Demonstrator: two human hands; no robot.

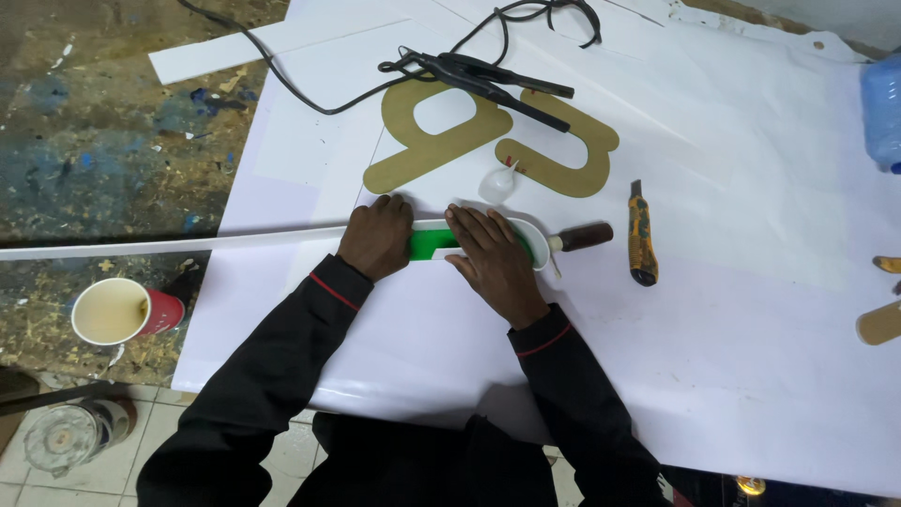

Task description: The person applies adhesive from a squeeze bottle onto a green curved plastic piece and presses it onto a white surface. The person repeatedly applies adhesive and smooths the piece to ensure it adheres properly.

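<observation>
White sheeting covers the worktop (751, 310), smooth and a little glossy, and it's busy up top: two flat tan cut-out shapes (488, 136) lie side by side, with a black corded tool (488, 80) resting right across them, its cable looping off towards the far edge. Just right of the hands sits a yellow-and-black utility knife (642, 235), and between it and the hands a dark wooden handle (584, 237) pokes out. Off the worktop's left edge, a red paper cup (122, 310) stands on a rough, paint-flecked surface.

Now the piece itself: a green shape (432, 244) with a white strip (169, 246) bent around its curved end, the strip running long and thin away to the left. Left hand (377, 235) presses down with its fingers curled onto the strip's edge; right hand (490, 258) lies flat over the green, fingers spread and pressing. Neither clasps anything.
</observation>
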